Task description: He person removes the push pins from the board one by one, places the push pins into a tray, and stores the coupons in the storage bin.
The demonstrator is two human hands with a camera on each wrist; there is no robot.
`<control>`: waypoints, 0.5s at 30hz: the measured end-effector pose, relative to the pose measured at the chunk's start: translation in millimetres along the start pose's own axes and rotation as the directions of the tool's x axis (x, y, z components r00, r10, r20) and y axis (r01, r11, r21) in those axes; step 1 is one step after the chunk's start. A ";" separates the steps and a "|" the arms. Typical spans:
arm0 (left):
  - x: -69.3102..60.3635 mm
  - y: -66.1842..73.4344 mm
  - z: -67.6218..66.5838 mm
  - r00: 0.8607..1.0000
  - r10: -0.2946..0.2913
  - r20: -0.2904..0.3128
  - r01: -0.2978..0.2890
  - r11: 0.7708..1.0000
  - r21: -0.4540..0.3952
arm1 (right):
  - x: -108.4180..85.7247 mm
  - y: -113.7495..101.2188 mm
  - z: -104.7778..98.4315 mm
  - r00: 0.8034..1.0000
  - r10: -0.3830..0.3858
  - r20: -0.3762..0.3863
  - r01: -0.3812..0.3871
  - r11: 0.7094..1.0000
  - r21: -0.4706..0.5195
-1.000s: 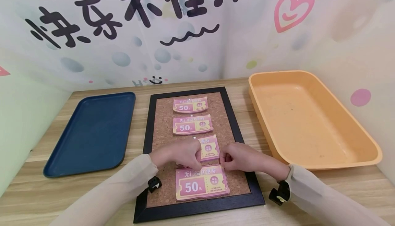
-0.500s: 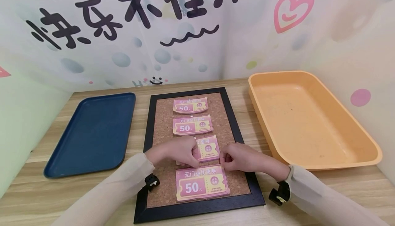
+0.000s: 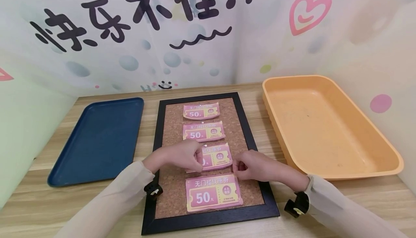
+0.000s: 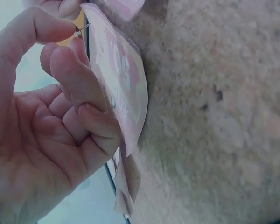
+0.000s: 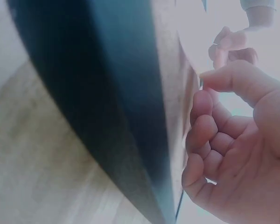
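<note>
Pink and yellow coupons lie in a column on the black-framed corkboard (image 3: 170, 203). Between thumb and index finger, my left hand (image 3: 185, 156) pinches a small thumbtack (image 4: 79, 32), its needle showing in the left wrist view. That hand is over the left part of the third coupon (image 3: 221, 155), covering some of it. At the upper right corner of the nearest coupon (image 3: 214, 193), my right hand (image 3: 251, 165) has its thumb and index finger together, apparently pinching the corner; the exact contact is hidden. No tack shows on the nearest coupon.
To the left lies a dark blue tray (image 3: 97, 140). An orange plastic bin (image 3: 325, 129) stands on the right. Small silver tacks (image 3: 205, 145) show at the upper edges of the farther coupons. A printed wall covering borders the table at the back.
My left hand has moved left and slightly away from the nearest coupon's top edge, uncovering more of the third coupon. My right hand has stayed in place.
</note>
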State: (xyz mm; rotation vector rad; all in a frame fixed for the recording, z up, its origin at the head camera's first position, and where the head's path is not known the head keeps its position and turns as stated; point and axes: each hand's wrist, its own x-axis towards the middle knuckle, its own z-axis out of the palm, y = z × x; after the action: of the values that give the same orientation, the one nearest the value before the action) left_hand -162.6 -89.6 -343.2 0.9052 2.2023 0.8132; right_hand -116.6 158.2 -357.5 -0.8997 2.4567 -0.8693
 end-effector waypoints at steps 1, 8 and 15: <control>-1.2 -0.4 -0.8 1.000 0.000 -0.002 0.000 1.000 -0.003 | -0.4 -1.0 -0.9 1.000 -0.004 -0.003 0.004 1.000 -0.003; -10.2 -2.8 -6.4 1.000 -0.009 -0.019 0.009 1.000 0.003 | -4.4 -9.8 -8.0 1.000 -0.023 -0.002 0.023 1.000 -0.004; -23.1 -5.5 -15.8 0.999 -0.027 -0.039 0.027 1.000 -0.006 | -11.0 -18.7 -19.9 0.999 -0.031 -0.021 0.031 0.999 -0.008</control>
State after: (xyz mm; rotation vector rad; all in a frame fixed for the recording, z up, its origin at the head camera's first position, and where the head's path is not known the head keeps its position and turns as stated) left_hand -162.7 -115.0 -330.4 0.8624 2.2400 0.8302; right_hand -111.0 162.7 -328.9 -0.9381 2.4715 -0.8848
